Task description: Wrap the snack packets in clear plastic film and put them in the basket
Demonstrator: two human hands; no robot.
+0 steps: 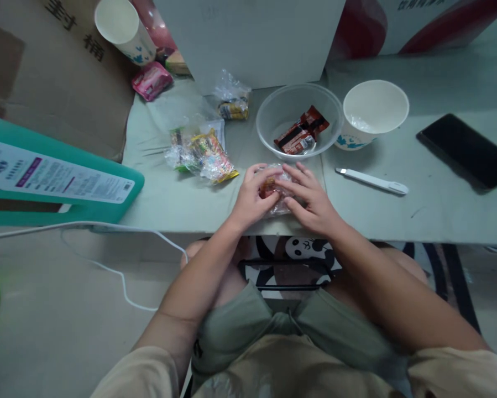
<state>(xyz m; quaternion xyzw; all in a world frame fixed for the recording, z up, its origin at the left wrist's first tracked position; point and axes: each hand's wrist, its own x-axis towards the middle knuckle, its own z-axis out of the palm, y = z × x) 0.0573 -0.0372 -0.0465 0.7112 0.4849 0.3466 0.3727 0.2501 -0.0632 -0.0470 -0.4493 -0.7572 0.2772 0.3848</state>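
Note:
A clear plastic-wrapped packet (282, 207) with something reddish inside lies on the table near its front edge. From the left, my left hand (254, 194) curls its thumb and fingers round the packet. My right hand (308, 199) grips it from the other side, with fingers bent over the top. Between them the hands cover much of the packet, so its exact contents are hidden. Just behind stands a clear plastic bowl (265, 135) holding brown-red wrapped snacks (300, 135). To the right lies a white utility knife (372, 181).
Several crinkled snack packets (210, 155) and a small bagged bundle (234, 108) lie left of the bowl. A paper cup (375, 110) and a phone (470, 149) are on the right. A green jug (66, 171), a cardboard box (66, 88) and a pink packet (152, 81) occupy the left.

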